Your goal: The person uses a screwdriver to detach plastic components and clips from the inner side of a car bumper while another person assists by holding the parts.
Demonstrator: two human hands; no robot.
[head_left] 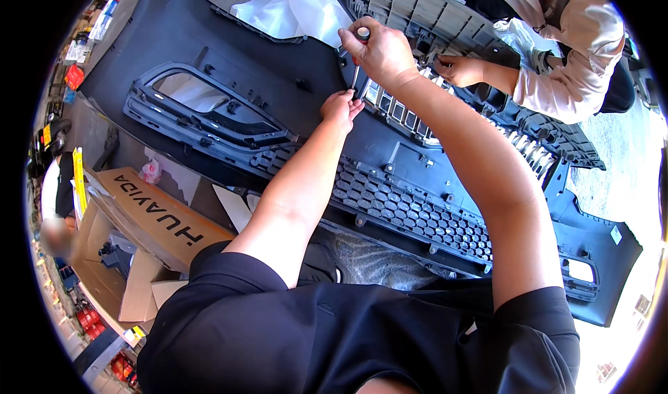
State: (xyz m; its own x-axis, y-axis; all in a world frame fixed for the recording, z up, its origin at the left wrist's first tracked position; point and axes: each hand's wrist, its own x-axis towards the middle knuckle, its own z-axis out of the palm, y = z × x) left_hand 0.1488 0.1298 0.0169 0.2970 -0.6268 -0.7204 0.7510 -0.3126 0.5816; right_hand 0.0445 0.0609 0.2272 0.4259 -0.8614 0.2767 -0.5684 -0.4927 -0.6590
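A large black car bumper lies inner side up before me, with a honeycomb grille mesh along its lower part. My right hand is wrapped around the handle of a screwdriver, whose shaft points down to the bumper's edge beside the chrome-slatted grille. Right by the screwdriver's lower end, my left hand has its thumb and fingers bent around a small spot on that edge. What they pinch there is too small to make out.
Across from me, a co-worker's hand touches the grey plastic panel behind the grille. An open cardboard box stands at lower left, with parts inside. White plastic sheeting lies beyond the bumper. Another person is at far left.
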